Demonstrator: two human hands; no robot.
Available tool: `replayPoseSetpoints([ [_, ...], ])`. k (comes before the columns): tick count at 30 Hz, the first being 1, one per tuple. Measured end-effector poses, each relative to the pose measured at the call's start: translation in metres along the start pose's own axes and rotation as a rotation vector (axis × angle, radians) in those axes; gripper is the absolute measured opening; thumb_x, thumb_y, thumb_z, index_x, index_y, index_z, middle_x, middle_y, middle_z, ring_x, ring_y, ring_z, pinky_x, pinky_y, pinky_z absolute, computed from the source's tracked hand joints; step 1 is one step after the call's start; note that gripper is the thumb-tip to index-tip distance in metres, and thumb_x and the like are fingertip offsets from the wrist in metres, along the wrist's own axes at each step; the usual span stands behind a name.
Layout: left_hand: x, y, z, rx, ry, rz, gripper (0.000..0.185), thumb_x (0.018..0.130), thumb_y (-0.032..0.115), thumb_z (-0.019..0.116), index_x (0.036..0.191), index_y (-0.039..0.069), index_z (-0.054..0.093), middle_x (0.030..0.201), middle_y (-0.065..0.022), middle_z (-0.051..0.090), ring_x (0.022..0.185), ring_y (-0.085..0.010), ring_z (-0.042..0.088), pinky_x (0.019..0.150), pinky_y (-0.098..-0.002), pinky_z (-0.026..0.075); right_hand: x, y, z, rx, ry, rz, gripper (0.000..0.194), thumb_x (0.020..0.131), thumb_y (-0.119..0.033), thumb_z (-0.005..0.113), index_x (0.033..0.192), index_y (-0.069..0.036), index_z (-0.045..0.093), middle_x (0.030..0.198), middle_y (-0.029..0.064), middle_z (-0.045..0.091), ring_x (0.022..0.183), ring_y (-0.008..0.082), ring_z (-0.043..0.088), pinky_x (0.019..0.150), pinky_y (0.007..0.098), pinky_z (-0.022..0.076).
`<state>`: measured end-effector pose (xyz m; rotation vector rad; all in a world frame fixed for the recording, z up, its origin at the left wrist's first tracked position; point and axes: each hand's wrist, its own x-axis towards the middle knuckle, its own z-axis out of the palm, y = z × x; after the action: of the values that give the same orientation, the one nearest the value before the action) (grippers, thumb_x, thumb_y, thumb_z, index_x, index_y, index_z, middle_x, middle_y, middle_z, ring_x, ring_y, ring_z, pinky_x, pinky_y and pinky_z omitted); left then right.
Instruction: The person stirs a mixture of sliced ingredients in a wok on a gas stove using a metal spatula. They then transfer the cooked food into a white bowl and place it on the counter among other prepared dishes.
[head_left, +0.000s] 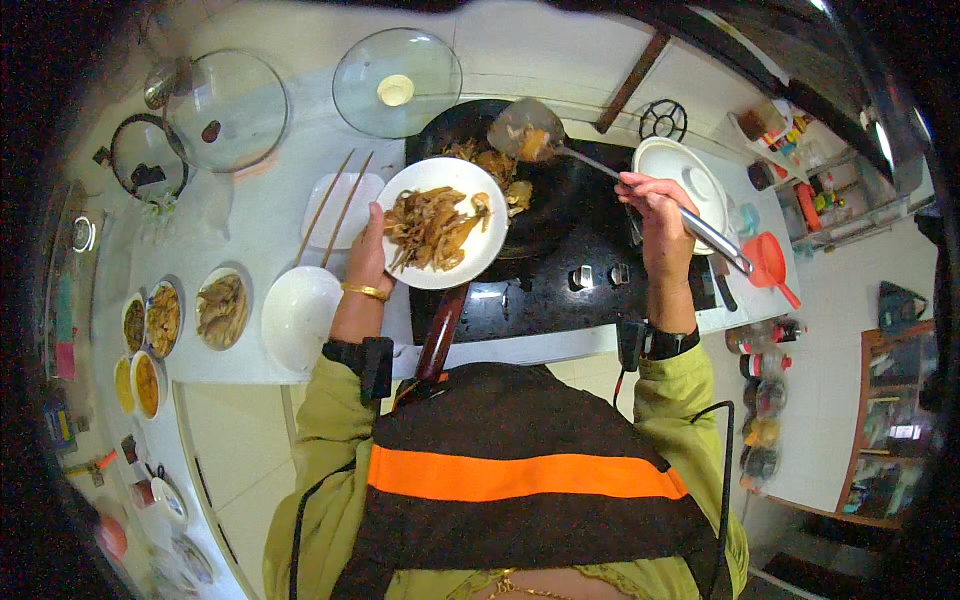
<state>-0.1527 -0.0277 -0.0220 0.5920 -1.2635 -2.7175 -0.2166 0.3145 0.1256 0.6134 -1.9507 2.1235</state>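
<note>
My left hand (367, 259) grips the rim of a white plate (484, 251), tilted above the near left part of a dark wok (555, 217). Browned shredded food (435, 229) lies on this plate. My right hand (661, 214) is closed around the metal handle of a cooking spatula (529, 129). Its broad blade carries a bit of food over the far side of the wok. More food (517, 195) sits in the wok, partly hidden behind the plate. The wok's reddish-brown handle (442, 330) points towards me.
Wooden chopsticks (349, 199) rest across a white dish (322, 187), beside a white bowl (300, 319). Several dishes of food (221, 307) stand at the left. Glass lids (397, 64) lean at the back. Right of the black stove (525, 307) are a white lidded pot (679, 169) and a red ladle (765, 259).
</note>
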Motion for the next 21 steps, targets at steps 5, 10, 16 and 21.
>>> replayPoseSetpoints([
  [5, -0.017, 0.019, -0.013, -0.009, -0.026, -0.029, 0.054, 0.091, 0.038, 0.059, 0.126, -0.002, 0.049, 0.120, -0.0113, 0.058, 0.107, -0.0209, 0.059, 0.087, -0.0354, 0.051, 0.021, -0.008, -0.014, -0.417, -0.081, 0.190, 0.019, 0.083, -0.011, 0.051, 0.082, 0.001, 0.066, 0.083, 0.0106, 0.068, 0.072, 0.0154, 0.063, 0.068, 0.0277, 0.0516],
  [10, -0.043, 0.034, -0.026, 0.107, -0.028, 0.049, 0.045, 0.087, 0.015, 0.064, 0.128, 0.002, 0.048, 0.119, -0.0094, 0.058, 0.105, -0.0199, 0.059, 0.087, -0.0349, 0.051, 0.049, 0.009, -0.025, -0.471, -0.184, 0.196, 0.019, 0.083, -0.012, 0.054, 0.075, 0.000, 0.067, 0.070, 0.0071, 0.066, 0.062, 0.0130, 0.061, 0.058, 0.0265, 0.0498],
  [16, -0.057, 0.037, -0.044, -0.030, 0.010, 0.003, 0.047, 0.087, 0.012, 0.064, 0.130, 0.004, 0.045, 0.123, -0.0080, 0.056, 0.111, -0.0218, 0.055, 0.093, -0.0375, 0.048, 0.067, 0.070, -0.053, -0.187, -0.174, 0.336, 0.018, 0.084, -0.013, 0.053, 0.082, 0.000, 0.064, 0.086, 0.0139, 0.069, 0.073, 0.0181, 0.064, 0.068, 0.0304, 0.0531],
  [21, -0.055, 0.030, -0.051, -0.111, 0.017, -0.003, 0.048, 0.088, 0.013, 0.064, 0.131, 0.008, 0.045, 0.126, -0.0065, 0.054, 0.115, -0.0220, 0.053, 0.096, -0.0389, 0.046, 0.022, 0.144, -0.023, 0.237, 0.010, 0.348, 0.016, 0.086, -0.013, 0.051, 0.086, 0.000, 0.061, 0.101, 0.0214, 0.065, 0.083, 0.0264, 0.065, 0.080, 0.0366, 0.0528],
])
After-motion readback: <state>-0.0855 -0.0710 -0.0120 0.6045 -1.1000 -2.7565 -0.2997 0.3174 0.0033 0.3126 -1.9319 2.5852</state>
